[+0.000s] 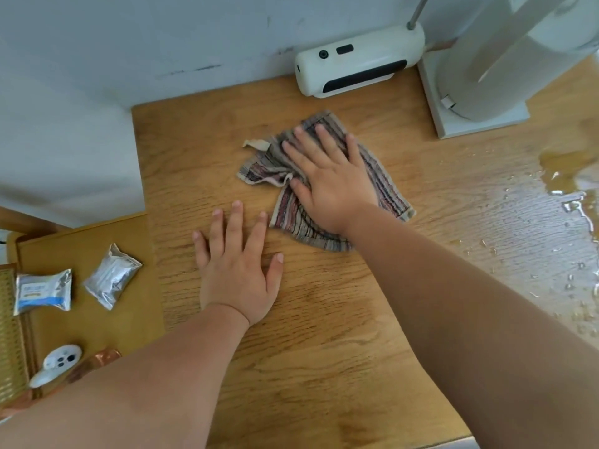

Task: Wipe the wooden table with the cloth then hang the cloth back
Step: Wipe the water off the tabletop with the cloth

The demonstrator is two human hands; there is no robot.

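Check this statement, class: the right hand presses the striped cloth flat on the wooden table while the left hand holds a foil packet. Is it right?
Not quite. In the head view the left hand holds nothing; it rests flat on the wooden table. The right hand does press the striped cloth.

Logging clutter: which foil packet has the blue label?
The left packet, nearest the picture's edge; the right packet is plain silver and tilted.

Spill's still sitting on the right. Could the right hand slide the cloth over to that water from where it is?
Probably yes. The right hand lies flat on the cloth, and only bare wooden table lies between it and the water. The white stand sits farther back.
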